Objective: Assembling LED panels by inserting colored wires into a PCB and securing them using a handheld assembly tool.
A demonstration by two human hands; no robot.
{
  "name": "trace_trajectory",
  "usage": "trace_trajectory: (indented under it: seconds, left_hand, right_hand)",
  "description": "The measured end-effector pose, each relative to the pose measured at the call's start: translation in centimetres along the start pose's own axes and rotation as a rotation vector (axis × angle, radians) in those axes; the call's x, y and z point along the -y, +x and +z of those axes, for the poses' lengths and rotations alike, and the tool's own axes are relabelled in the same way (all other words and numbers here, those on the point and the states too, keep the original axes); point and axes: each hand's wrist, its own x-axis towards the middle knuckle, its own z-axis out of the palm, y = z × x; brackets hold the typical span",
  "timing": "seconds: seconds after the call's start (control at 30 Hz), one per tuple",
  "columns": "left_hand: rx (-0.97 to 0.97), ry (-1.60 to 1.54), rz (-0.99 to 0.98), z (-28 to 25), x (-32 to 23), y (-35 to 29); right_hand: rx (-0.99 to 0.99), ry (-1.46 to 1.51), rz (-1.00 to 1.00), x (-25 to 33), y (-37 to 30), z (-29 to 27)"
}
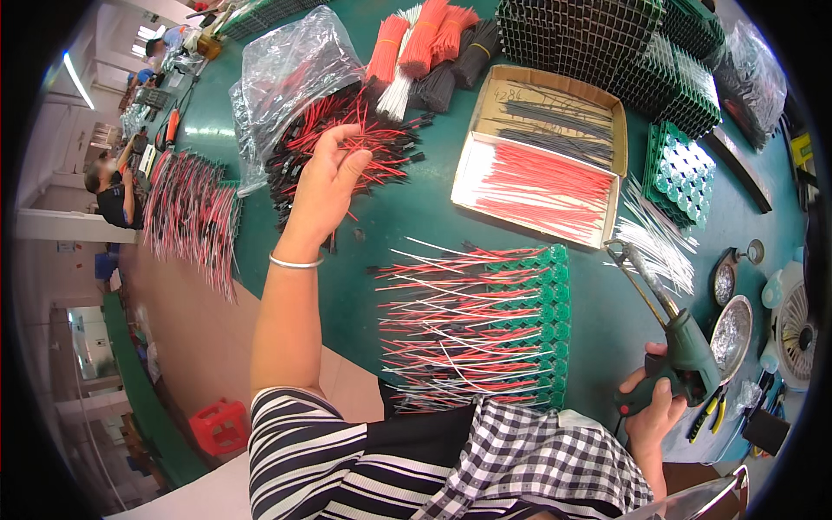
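My left hand (326,178) reaches into a pile of short red and black wires with black connectors (390,149), its fingers closed on red wires; how many is hard to make out. A clear plastic bag (290,65) lies around the pile's far side. My right hand (652,418) grips the handle of a green soldering gun (696,348), its metal tip pointing up and away to the left. Between my hands lies a panel of round green circuit boards (556,325), with red, black and white wires (459,312) fanning out leftward from it.
Beyond are a cardboard box of red and black wires (464,186), wire bundles (422,39) and stacked green board panels (581,35). White wires (663,238), a metal bowl (732,334), a fan (793,329) and yellow-handled pliers (718,414) lie right. More wired boards (192,212) hang over the left edge.
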Motion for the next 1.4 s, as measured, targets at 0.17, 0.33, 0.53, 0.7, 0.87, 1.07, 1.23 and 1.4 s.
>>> trace_trajectory:
  seconds: [0.17, 0.33, 0.53, 0.7, 0.87, 1.07, 1.23, 1.4]
  left_hand:
    - [0.132, 0.175, 0.148, -2.0, 0.8, 0.2]
    - [-0.023, 0.52, 0.296, -1.4, 0.4, -0.5]
    - [-0.095, 0.735, 0.442, -0.1, 1.4, -0.2]
    - [-0.081, 0.657, 0.523, 0.3, -1.4, -0.8]
    - [-0.047, 0.363, 0.399, -0.6, -2.8, -0.1]
    - [-0.104, -0.18, 0.266, -3.6, -7.5, 0.4]
    - [0.285, 0.177, 0.623, 3.1, -10.4, -4.2]
    - [0.308, 0.15, 0.611, 9.1, -11.3, -7.1]
  right_hand:
    - [-0.005, 0.033, -0.004, -0.3, 0.0, -0.2]
    - [0.019, 0.016, -0.004, -0.5, 0.1, -0.1]
    - [0.028, 0.014, -0.011, -0.2, 0.0, 0.1]
    - [0.021, 0.004, 0.058, -0.1, 0.0, -0.4]
    - [-0.001, 0.023, 0.026, 0.0, 0.0, 0.8]
    - [-0.041, -0.01, 0.037, 0.2, 0.3, 0.2]
    - [0.13, -0.054, 0.074, 0.5, 0.3, -0.5]
    - [0.362, -0.234, 0.084, 1.0, 0.1, -4.4]
